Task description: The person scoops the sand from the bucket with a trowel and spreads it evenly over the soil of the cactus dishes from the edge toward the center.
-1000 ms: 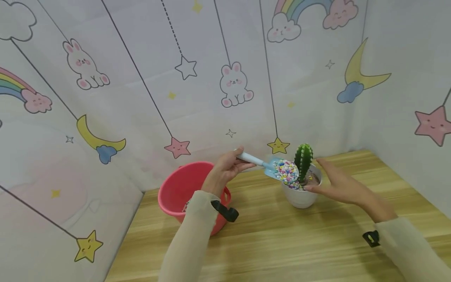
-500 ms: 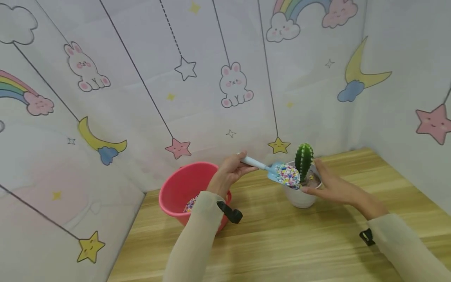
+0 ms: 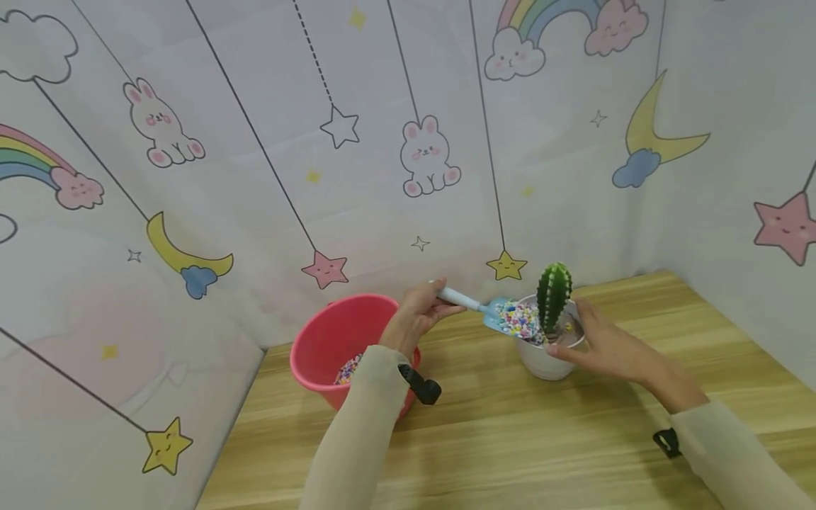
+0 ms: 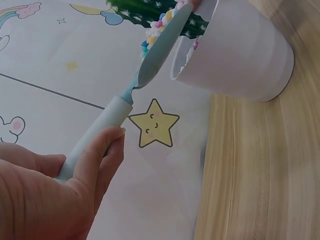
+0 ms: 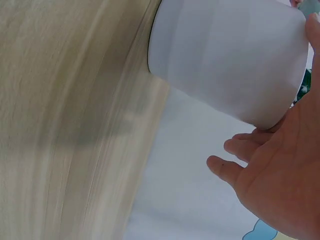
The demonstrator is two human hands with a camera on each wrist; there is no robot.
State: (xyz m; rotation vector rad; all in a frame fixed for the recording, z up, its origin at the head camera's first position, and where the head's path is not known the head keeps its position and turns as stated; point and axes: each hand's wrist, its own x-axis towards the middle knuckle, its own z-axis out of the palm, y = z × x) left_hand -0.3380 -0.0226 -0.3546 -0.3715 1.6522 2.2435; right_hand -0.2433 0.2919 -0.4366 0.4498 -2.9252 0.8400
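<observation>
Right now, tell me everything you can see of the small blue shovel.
The small shovel looks plastic, with a pale, rounded handle and light-blue blade heaped with multicoloured beads. The left grip holds the handle; the blade tilts down toward the white pot near the cactus. Rim contact is unclear.

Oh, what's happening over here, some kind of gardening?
A person is using both hands at a small potted cactus. The left hand holds a blue scoop by its handle, with colorful beads on its blade at the pot's rim. The right hand grips the other side of the white pot. More beads lie in the red bucket on the table.
</observation>
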